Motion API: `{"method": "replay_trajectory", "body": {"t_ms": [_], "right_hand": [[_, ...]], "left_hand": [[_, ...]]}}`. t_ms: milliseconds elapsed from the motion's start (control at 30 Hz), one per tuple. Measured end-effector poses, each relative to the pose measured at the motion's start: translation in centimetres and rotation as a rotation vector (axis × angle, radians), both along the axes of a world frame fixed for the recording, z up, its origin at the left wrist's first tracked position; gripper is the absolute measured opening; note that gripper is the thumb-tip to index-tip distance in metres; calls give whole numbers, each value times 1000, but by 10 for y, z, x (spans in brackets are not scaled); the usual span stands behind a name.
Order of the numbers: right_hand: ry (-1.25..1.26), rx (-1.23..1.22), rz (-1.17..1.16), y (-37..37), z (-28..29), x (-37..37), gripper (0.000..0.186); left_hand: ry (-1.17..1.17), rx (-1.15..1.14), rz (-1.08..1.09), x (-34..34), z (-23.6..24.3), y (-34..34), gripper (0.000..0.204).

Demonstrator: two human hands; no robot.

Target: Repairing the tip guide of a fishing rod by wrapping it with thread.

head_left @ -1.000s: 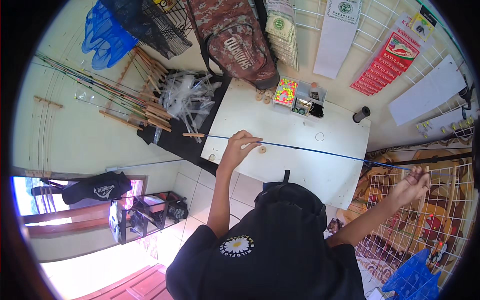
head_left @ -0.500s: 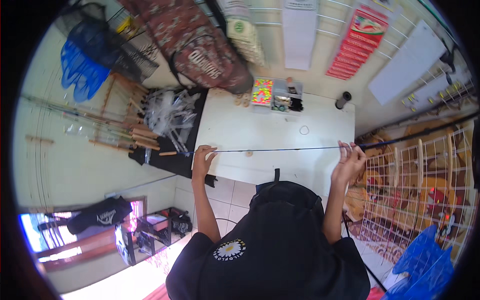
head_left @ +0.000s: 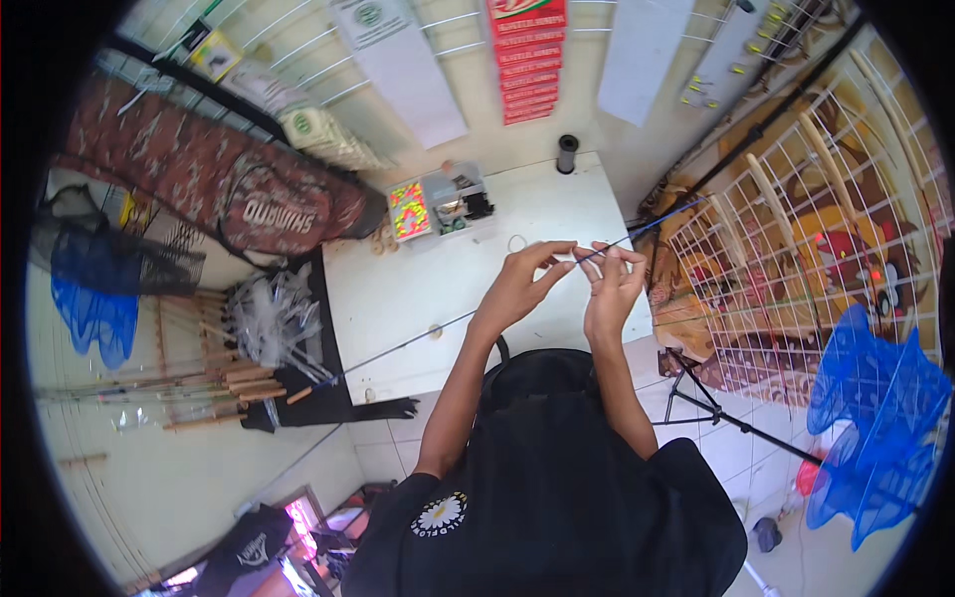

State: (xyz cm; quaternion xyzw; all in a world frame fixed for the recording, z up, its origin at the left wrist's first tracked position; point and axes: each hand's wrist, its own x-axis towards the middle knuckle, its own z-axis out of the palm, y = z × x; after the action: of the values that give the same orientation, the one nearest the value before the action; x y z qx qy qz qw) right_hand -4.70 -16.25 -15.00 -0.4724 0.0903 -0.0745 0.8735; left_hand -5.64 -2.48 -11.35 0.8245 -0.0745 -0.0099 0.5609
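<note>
**Slender blue rod [head_left: 645, 229] with a tan wooden grip [head_left: 299, 395], pinched by both hands**

The rod slants above the white desk [head_left: 370, 308]. From the fingertips, its grip lies toward eight o'clock, past the desk's edge, and its other end points to two o'clock, in front of the white wire grid [head_left: 736, 289]. The left hand [head_left: 522, 284] is narrowed to a thumb-and-finger pinch on the shaft; the right hand [head_left: 612, 289] pinches it just beside, at three o'clock from the left.

As for progress, the grip is already on the rod, so that part looks done. The work seems partway, centred on the short stretch of shaft between the fingertips. Any detail there is too small to make out, so how much is left cannot be told. A clear plastic case of neon-coloured pieces [head_left: 408, 209] stands at ten o'clock from the hands, and a dark cylindrical spool [head_left: 567, 154] at twelve; neither hand touches them.
</note>
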Motion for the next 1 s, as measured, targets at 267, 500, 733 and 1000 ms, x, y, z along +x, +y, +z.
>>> {"method": "replay_trajectory", "body": {"t_ms": [267, 500, 733, 1000], "right_hand": [[-40, 3, 14, -35, -1, 4, 12], [-92, 184, -187, -75, 5, 36, 12], [-125, 156, -395, -106, 25, 58, 17], [-121, -6, -470, -114, 33, 62, 15]], "left_hand": [[282, -237, -117, 13, -15, -19, 21], [209, -200, -52, 5, -11, -27, 22], [175, -195, 0, -3, -18, -31, 22], [172, -254, 52, -5, -23, -33, 18]]}}
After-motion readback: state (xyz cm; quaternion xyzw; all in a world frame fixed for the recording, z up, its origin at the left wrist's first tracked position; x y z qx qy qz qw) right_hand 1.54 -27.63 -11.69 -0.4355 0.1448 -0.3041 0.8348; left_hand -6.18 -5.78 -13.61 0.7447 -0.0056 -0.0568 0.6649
